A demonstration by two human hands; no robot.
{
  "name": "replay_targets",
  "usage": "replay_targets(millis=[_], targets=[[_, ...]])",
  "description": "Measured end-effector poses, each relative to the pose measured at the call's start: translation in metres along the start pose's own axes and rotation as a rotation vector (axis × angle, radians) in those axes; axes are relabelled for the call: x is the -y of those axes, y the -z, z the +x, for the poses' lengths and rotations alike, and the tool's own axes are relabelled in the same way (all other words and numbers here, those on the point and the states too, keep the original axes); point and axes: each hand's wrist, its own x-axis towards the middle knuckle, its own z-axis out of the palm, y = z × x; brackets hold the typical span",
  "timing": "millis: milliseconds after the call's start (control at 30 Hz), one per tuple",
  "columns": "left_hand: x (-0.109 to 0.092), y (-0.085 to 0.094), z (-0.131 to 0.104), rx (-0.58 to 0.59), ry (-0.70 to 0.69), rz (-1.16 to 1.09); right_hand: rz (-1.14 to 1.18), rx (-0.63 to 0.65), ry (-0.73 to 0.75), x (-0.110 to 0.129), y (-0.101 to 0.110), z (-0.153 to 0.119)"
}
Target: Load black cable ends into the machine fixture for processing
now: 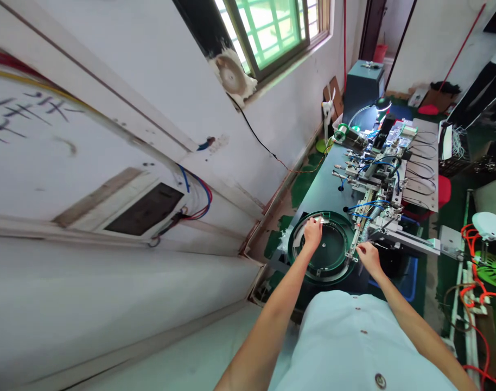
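A round green vibratory feeder bowl (334, 245) sits at the near end of the machine's dark table. Over the far left part of its rim is my left hand (313, 233), fingers drawn together; whatever they may pinch is too small to make out. My right hand (369, 258) is just right of the bowl, beside the near end of a metal feed track (357, 239). Its thumb and fingers are closed together, and I cannot see what is between them. The track runs from the bowl's right edge toward the assembly machine (378, 168), with its blue air tubes and metal slides.
A wall with a window (272, 32) runs along the left. Behind the machine stands a grey cabinet (362, 87) near a lit lamp (382, 103). To the right are a blue bin (413, 279), a red stool (444, 190), orange hoses (471, 244) and a green fan (494, 269).
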Motion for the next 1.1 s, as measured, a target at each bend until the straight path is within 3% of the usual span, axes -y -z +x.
replay_targets(millis=[133, 267, 467, 633, 900, 1100], targets=[[0.011, 0.003, 0.022, -0.026, -0.028, 0.098, -0.019, 0.073, -0.041, -0.014, -0.009, 0.002], [0.018, 0.004, 0.021, -0.054, -0.042, 0.085, -0.047, 0.155, -0.054, -0.011, -0.022, 0.007], [0.014, 0.003, -0.002, -0.123, 0.001, -0.121, -0.123, 0.209, -0.079, -0.005, -0.034, 0.014], [0.007, -0.011, -0.033, -0.048, 0.081, -0.407, -0.166, 0.202, -0.064, -0.006, -0.039, 0.011], [0.002, -0.018, -0.067, 0.023, 0.217, -0.735, -0.088, 0.076, 0.038, -0.009, -0.024, 0.002], [-0.005, -0.022, -0.078, 0.078, 0.256, -0.796, 0.036, -0.070, 0.217, 0.027, 0.001, 0.001]])
